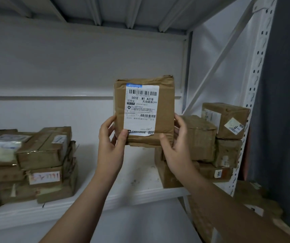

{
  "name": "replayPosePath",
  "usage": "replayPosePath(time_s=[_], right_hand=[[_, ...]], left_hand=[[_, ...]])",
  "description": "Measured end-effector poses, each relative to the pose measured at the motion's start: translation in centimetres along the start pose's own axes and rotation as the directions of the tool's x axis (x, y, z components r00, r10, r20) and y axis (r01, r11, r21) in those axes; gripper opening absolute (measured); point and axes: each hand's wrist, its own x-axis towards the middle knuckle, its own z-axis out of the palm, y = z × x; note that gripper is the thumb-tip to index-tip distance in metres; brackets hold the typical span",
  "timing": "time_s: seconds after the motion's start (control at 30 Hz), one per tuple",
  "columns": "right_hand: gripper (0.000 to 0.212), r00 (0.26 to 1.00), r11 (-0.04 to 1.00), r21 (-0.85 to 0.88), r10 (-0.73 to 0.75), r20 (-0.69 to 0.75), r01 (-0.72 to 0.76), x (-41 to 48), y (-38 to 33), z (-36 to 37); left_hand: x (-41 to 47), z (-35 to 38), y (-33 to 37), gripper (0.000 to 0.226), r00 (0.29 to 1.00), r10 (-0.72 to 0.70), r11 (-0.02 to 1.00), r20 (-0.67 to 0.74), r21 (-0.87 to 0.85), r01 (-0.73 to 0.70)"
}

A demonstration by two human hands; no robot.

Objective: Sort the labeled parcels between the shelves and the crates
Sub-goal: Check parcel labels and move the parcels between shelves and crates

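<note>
I hold a brown cardboard parcel (164,109) upright in front of the white shelf (133,183), its white shipping label with barcodes facing me. My left hand (111,142) grips its lower left edge, thumb on the label's bottom corner. My right hand (177,144) grips the lower right edge. The parcel hangs in the air above the gap between two stacks of parcels.
A stack of taped brown parcels (40,165) sits on the shelf at the left. Another stack of parcels (216,137) stands at the right against the perforated upright (256,81). More parcels (256,204) lie lower right, below the shelf. The shelf above (105,13) forms a ceiling.
</note>
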Motion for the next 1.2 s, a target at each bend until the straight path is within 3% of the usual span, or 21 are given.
replayPosePath(time_s=[0.27, 0.37, 0.47, 0.67, 0.8, 0.93, 1.03, 1.2], right_hand=[[0.063, 0.993, 1.000, -0.020, -0.012, 0.115, 0.015, -0.3, 1.1, 3.7], [0.063, 0.982, 0.987, -0.146, -0.038, 0.184, 0.065, -0.8, 1.8, 4.8], [0.067, 0.958, 0.957, -0.272, -0.020, 0.286, 0.101, -1.6, 2.7, 5.7], [0.053, 0.969, 0.942, -0.306, -0.066, 0.238, 0.140, -3.2, 4.1, 7.5], [0.047, 0.971, 0.942, -0.332, 0.032, 0.237, 0.050, -4.5, 5.2, 9.5], [0.045, 0.960, 0.936, -0.350, 0.112, 0.258, -0.015, -5.9, 6.8, 11.5], [0.045, 0.939, 0.922, -0.387, 0.155, 0.306, -0.026, -6.5, 8.0, 12.6], [0.046, 0.851, 0.903, -0.427, 0.266, 0.452, -0.056, -7.3, 9.6, 14.6]], left_hand=[[-0.2, -4.1, -1.5, 0.040, 0.997, -0.056, 0.986, -0.054, 0.153, 0.064], [-0.6, -5.6, -2.1, 0.051, 0.996, -0.093, 0.984, 0.008, 0.155, 0.091], [-1.0, -7.0, -2.7, 0.072, 0.989, -0.044, 0.970, 0.141, 0.241, 0.009], [-2.4, -9.8, -4.7, 0.058, 0.988, 0.016, 0.764, 0.155, 0.635, -0.112], [-2.4, -11.2, -5.5, 0.051, 0.978, -0.014, 0.608, 0.208, 0.778, -0.157], [-2.7, -12.4, -6.4, 0.040, 0.970, -0.107, 0.569, 0.220, 0.813, -0.122], [-3.3, -13.2, -7.2, 0.053, 0.918, -0.113, 0.361, 0.379, 0.877, -0.318], [-3.2, -14.5, -8.0, 0.052, 0.855, -0.183, 0.168, 0.486, 0.872, -0.460]])
